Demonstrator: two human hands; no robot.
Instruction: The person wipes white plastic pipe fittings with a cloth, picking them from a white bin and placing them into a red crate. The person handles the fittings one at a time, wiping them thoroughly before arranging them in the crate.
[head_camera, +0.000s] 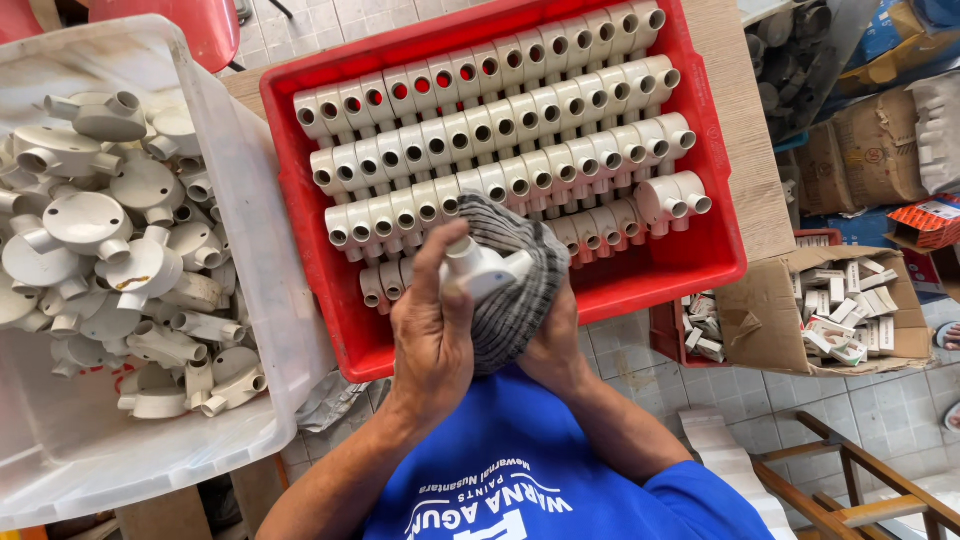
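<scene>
- White plastic conduit fitting (478, 268) is gripped in left hand (432, 335), thumb pressed up along its side, fingers curled round the body
- right hand (552, 340) sits under a striped grey cloth (510, 290), clenched on the cloth, which wraps the fitting's right side and back
- fitting is held just above the near edge of the red crate (700, 270), in front of the chest, touching both cloth and left thumb
- red crate holds tidy rows of same white fittings (500, 130), sockets up, packed side by side; front row only part filled, a couple of pieces (672, 198) at the right end lie at a different angle
- clear plastic tub (250, 200) on the left has loose round white junction boxes (110, 240) in a heap
- cardboard box (760, 310) of small white parts sits lower right on tiled floor, wooden frame nearby
- judgement: step looks like wiping the piece; to do it well keep left grip firm on the body, turn the fitting inside the cloth so every face and socket mouth gets rubbed, don't let cloth snag on the spout
- judgement: seat it snug against its neighbours, same way up, so the row stays straight
</scene>
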